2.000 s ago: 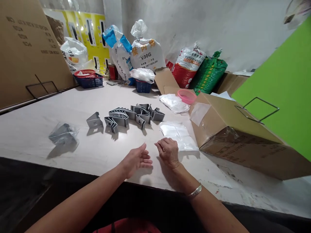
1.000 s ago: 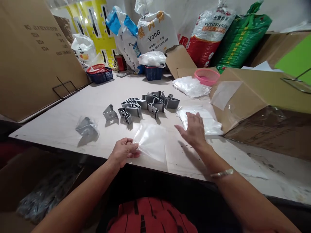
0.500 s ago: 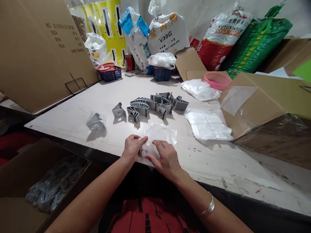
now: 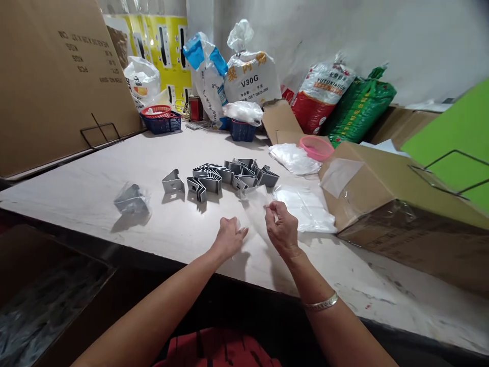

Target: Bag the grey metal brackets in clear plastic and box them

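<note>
Clear plastic bag [image 4: 255, 213], no longer pressed flat, stands pinched in the right hand [image 4: 281, 229], left hand [image 4: 229, 238] curled beside it.

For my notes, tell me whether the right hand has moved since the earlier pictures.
Yes: the right hand has moved away from the table edge, toward the stack of plastic bags.

clear plastic bag [image 4: 254, 209]: edges too faint to trace | cardboard box [image 4: 15, 244]: cut off lower left, contents dim | green board [image 4: 454, 127]: cut off right

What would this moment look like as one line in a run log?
left hand: on clear plastic bag | right hand: pinching bag | beside: metal brackets
</note>
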The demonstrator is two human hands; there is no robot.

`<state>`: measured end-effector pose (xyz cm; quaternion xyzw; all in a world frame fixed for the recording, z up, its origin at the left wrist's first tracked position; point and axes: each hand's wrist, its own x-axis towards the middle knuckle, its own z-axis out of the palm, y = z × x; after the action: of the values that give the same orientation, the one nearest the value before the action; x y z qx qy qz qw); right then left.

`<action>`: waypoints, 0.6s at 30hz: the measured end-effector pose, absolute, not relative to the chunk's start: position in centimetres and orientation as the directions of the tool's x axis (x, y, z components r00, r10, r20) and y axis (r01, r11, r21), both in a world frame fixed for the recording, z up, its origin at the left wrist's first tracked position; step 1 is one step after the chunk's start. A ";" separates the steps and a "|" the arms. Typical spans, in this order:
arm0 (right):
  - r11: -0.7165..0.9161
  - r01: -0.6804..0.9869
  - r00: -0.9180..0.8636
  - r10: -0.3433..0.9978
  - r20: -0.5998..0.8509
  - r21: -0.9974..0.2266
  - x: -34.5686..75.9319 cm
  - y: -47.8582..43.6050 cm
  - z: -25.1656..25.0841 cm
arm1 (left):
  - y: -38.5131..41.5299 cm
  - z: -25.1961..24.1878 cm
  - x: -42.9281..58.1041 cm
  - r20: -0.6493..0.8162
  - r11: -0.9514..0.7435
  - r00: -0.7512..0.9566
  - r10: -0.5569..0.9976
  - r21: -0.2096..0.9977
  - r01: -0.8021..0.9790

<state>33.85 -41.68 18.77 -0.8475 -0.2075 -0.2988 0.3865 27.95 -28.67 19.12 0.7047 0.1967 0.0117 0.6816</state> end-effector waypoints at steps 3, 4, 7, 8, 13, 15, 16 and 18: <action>-0.629 0.662 0.662 0.236 0.711 -0.407 33.9 -41.9 19.7 | -30.4 19.0 29.2 -0.248 -0.128 0.914 0.322 0.945 0.302; -0.631 0.684 0.632 0.264 0.729 -0.365 33.9 -42.0 19.8 | -30.7 18.9 29.5 -0.223 -0.169 0.919 0.326 0.942 0.288; -0.614 0.749 0.544 0.357 0.759 -0.247 33.5 -42.5 19.7 | -30.8 19.0 29.4 -0.021 -0.316 0.930 0.367 0.937 0.146; -0.600 0.770 0.519 0.389 0.761 -0.219 33.3 -42.6 19.6 | -30.4 19.0 29.3 0.048 -0.342 0.915 0.401 0.934 0.101; -0.483 0.869 0.392 0.540 0.745 -0.106 32.1 -41.9 18.3 | -27.9 20.1 28.0 -0.185 0.073 0.885 0.428 0.983 0.170; -0.393 0.918 0.308 0.620 0.721 -0.054 31.6 -41.0 17.7 | -27.1 20.5 27.5 -0.317 0.234 0.898 0.305 0.939 0.252; -0.354 0.935 0.272 0.651 0.709 -0.033 31.3 -40.5 17.5 | -26.7 20.6 27.4 -0.342 0.266 0.901 0.266 0.925 0.273; -0.304 0.953 0.219 0.693 0.687 0.003 30.9 -39.7 17.1 | -26.1 20.8 27.0 -0.343 0.284 0.910 0.233 0.919 0.274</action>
<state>30.88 -39.69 17.09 -0.7501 -0.5484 -0.2994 0.2168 26.95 -26.07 20.82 0.5982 0.2118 -0.0133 0.7727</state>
